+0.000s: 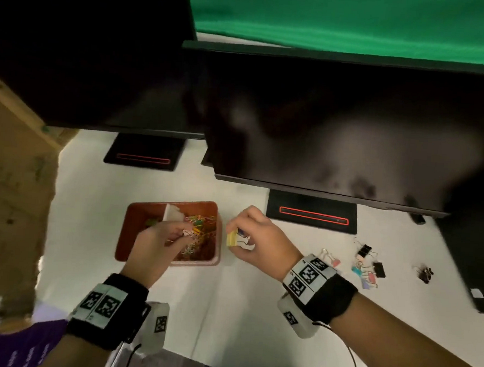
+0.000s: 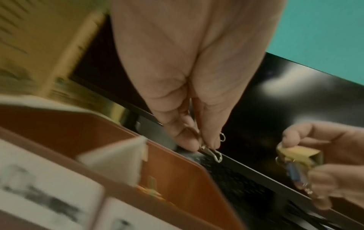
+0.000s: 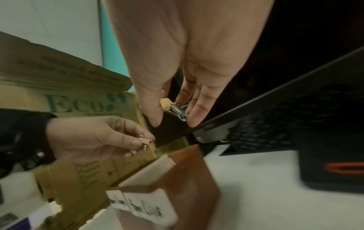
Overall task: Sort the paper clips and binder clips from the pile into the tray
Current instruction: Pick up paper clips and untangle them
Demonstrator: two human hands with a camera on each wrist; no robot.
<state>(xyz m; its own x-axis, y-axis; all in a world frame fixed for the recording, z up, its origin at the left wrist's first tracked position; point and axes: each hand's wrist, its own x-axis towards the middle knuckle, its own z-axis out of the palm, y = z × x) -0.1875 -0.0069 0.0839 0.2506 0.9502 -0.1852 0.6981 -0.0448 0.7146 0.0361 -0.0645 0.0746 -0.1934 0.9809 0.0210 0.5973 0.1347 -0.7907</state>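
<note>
A red-brown tray with a white divider sits on the white desk; several coloured paper clips fill its right compartment. My left hand hovers over that compartment and pinches a small pink binder clip by its wire handles. Just right of the tray, my right hand grips a yellow binder clip together with a blue one. The remaining pile of binder clips lies on the desk to the right. The tray's left compartment is mostly hidden.
Two dark monitors on black stands loom close behind the tray. A cardboard box stands at the left. Two black binder clips lie apart at the far right, near a dark object.
</note>
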